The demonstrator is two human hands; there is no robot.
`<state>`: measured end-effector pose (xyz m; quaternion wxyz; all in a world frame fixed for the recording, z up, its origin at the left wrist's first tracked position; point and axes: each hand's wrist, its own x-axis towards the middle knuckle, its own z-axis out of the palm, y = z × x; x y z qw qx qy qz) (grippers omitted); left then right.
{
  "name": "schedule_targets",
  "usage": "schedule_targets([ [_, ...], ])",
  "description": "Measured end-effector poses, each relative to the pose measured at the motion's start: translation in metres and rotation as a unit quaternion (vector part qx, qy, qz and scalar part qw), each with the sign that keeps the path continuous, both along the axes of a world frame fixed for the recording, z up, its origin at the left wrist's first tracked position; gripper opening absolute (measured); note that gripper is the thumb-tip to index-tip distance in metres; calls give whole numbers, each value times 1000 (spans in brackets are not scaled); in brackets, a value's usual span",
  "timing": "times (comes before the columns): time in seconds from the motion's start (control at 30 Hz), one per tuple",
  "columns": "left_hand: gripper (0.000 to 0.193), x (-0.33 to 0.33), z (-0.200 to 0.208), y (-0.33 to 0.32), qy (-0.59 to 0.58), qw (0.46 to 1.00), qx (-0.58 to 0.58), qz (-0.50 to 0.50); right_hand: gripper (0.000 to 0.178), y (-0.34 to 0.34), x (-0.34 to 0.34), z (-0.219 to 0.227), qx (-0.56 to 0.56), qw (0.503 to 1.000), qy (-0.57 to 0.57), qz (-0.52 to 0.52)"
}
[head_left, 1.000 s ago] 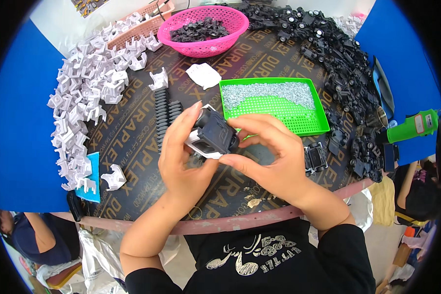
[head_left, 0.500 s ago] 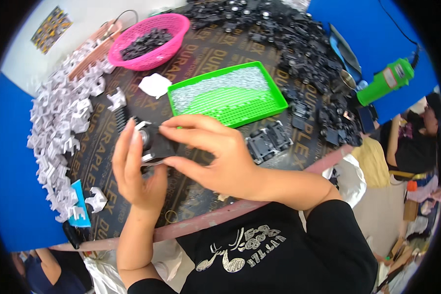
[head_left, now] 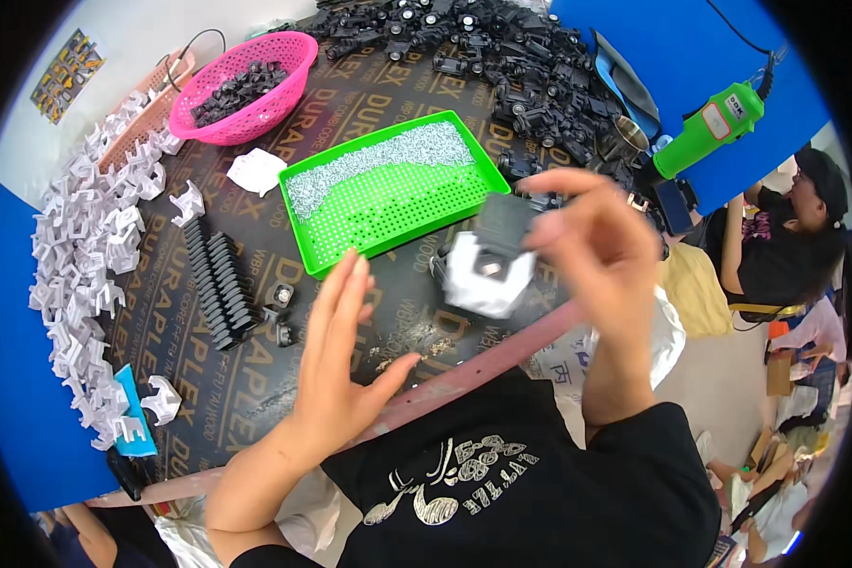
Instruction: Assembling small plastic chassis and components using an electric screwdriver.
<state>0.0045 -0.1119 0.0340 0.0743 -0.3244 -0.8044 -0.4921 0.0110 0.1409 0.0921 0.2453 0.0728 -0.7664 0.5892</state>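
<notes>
My right hand (head_left: 601,251), smeared by motion, pinches a black-and-white plastic assembly (head_left: 488,284) by its black side. The assembly's white part points toward me, just off the near right corner of the green tray (head_left: 336,232). Behind it, dark pieces on the table are mostly hidden. My left hand (head_left: 336,379) is empty, fingers stretched and thumb apart, over the table in front of the tray. To its left lie two rows of black ribbed parts (head_left: 220,289) and a couple of small black parts (head_left: 276,312).
Small silvery metal pieces (head_left: 383,156) cover the tray's far side. White plastic parts (head_left: 76,246) line the left edge. A pink basket (head_left: 298,80) holds black parts. Black wheeled chassis (head_left: 540,85) pile up at the back right, beside a green corded tool (head_left: 710,133). A co-worker sits at right.
My hands have separated. The right hand has carried the assembly rightward to beside the tray; the left hand has let go and spread its fingers. The view has shifted slightly.
</notes>
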Motion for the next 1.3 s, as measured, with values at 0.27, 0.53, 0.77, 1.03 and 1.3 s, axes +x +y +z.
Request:
schedule_targets([
  [0.27,83,3,-20,17,-168,980,-37,-105,16,36,-18,-69,10,981,32,-189],
  [0.53,59,4,-1,25,-40,993,-105,-47,20,33,-10,-48,-168,982,-73,-47],
  [0.77,51,35,7,56,-108,978,-113,-137,73,92,26,-35,248,935,-227,114],
  [1.03,69,44,-9,99,-245,969,-17,-17,59,72,24,-78,188,963,-155,112],
  [1.3,59,46,-23,109,-213,975,51,37,51,58,45,-93,194,961,30,193],
])
